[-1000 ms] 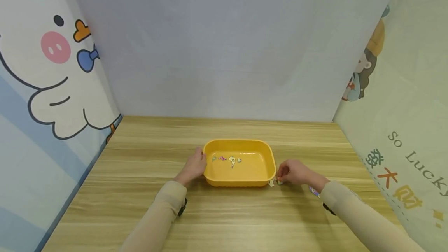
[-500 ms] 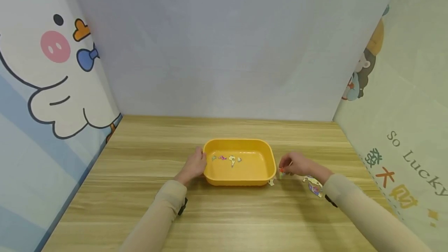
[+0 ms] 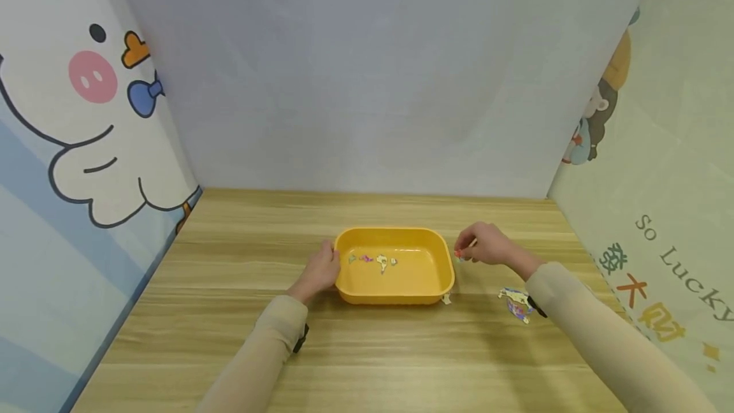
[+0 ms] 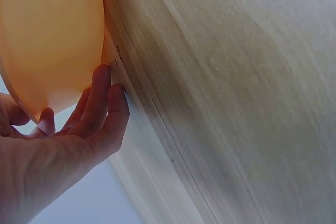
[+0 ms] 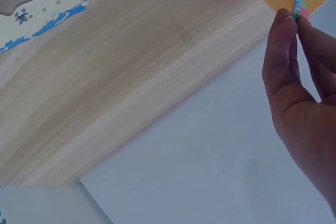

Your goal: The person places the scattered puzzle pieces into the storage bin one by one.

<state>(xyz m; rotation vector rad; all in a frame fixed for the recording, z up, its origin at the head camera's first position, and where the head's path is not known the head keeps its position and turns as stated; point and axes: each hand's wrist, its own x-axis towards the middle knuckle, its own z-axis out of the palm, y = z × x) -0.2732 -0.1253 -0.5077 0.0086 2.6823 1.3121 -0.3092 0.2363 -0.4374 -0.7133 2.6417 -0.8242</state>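
Note:
A yellow tray (image 3: 415, 279) stands on the wooden table, with several small printed cutouts (image 3: 382, 263) lying inside it. My left hand (image 3: 317, 271) holds the tray's left end; in the left wrist view its fingers (image 4: 100, 98) lie against the outside wall. Just right of the tray, my right hand (image 3: 486, 244) pinches a small coloured printed piece (image 5: 300, 7) between thumb and fingertips, beside the right rim. A pale cutout (image 3: 446, 299) touches or lies close to the tray's front right corner; I cannot tell which.
A larger printed cutout (image 3: 516, 303) with a blue edge lies on the table (image 3: 367, 355) near my right forearm. A grey backdrop (image 3: 367, 81) rises behind the table. Printed cloths (image 3: 676, 145) hang at both sides.
My right hand has lifted the small coloured piece from the table and moved away from me along the tray's right side. The larger cutout is now more exposed. The left hand keeps its hold.

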